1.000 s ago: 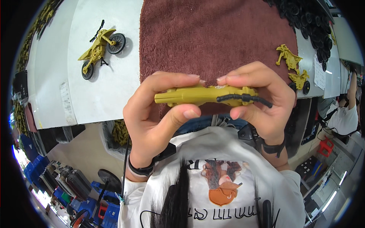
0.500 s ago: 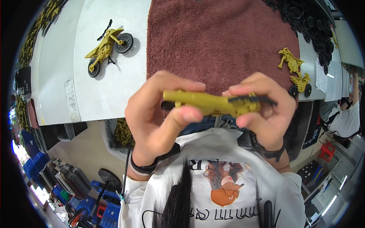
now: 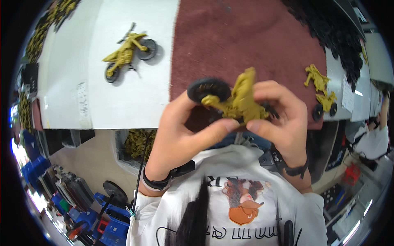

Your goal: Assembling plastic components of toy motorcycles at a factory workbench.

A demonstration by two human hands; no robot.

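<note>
Between my hands is an olive-yellow toy motorcycle point(image 3: 243, 96), held above the near edge of the brown towel. A black wheel point(image 3: 210, 89) shows at its left end. My left hand point(image 3: 180, 127) grips the toy from the left, its thumb pressed low on the body. On the other side my right hand point(image 3: 283, 119) has its fingers wrapped behind the body and its thumb in front, close to the left thumb. Black parts by the right fingers are partly hidden. To the left, another toy motorcycle point(image 3: 125, 53) with two black wheels stands on the white table.
The brown towel point(image 3: 242, 37) covers the middle of the white table point(image 3: 135, 94). Unfinished yellow toy bodies point(image 3: 317, 78) lie at its right edge, near a heap of black wheels point(image 3: 336, 41). Below the table's left edge is a lined bin of yellow parts point(image 3: 137, 143).
The toy motorcycle has been turned in my hands from lying lengthwise to tilted, bringing a black wheel into view on the left. Both hands stay on it, and the view has shifted slightly.
</note>
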